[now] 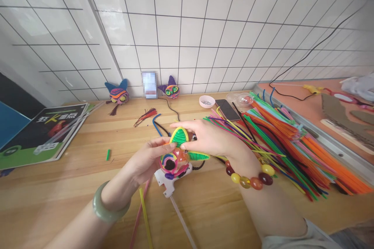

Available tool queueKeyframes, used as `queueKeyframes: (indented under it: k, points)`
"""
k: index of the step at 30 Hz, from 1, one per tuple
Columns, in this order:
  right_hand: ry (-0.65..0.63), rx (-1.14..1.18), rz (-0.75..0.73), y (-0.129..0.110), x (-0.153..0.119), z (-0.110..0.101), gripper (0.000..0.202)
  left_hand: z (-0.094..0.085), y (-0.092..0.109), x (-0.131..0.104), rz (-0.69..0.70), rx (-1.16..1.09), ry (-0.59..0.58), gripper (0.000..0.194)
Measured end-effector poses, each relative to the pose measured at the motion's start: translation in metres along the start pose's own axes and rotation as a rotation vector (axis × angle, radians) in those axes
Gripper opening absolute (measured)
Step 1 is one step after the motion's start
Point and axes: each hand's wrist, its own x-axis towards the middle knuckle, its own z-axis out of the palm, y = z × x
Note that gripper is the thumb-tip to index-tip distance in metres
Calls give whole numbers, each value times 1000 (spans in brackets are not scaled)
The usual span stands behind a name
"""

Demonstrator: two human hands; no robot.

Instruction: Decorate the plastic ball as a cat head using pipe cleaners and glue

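Sleeve [300,239]: nearest my camera, at lower right.
Left hand [147,157]: clamped on the left side of the toy [180,158].
Right hand [203,136]: I see it closed about the green ear [179,137] pointing away from me.
Toy: between both hands, over the glue gun [168,187], second ear [199,156] pointing right.

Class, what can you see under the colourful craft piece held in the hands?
Parts of a white glue gun show below the craft piece, with a pale stick extending towards the camera. The piece hides the gun's middle.
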Motion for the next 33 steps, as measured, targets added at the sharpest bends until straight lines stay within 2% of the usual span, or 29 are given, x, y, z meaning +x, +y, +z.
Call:
queueKeyframes:
  k: [33]
  points:
    - [13,-19,-19,2,1,2,62,-2,-1,1,8,3,3,20]
